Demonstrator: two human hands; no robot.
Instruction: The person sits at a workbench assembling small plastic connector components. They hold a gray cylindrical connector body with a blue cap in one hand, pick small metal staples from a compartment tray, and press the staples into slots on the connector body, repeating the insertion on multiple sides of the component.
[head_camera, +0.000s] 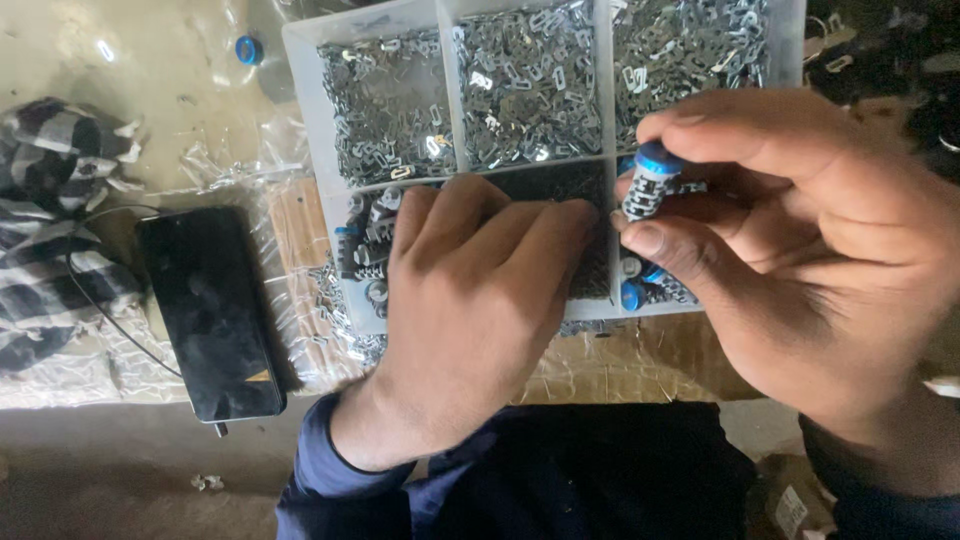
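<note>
**Stack on the blue-capped spool: partway, plenty left**

Right hand (790, 250) pinching a blue-capped spool (650, 185) half-loaded with metal clips, held over the divided tray (300, 120). Left hand (480, 290) curled, fingertips down in the middle compartment, grip hidden. Finished spools (365, 245) piled lower left; loose clips (525, 80) heaped above.

L hand (470, 290) lies palm-down, fingers curled, knuckles up, dark sleeve at wrist. R hand (800, 250) raised just beside it, thumb & forefinger pinched tight in a closed grip, other fingers bent.
</note>
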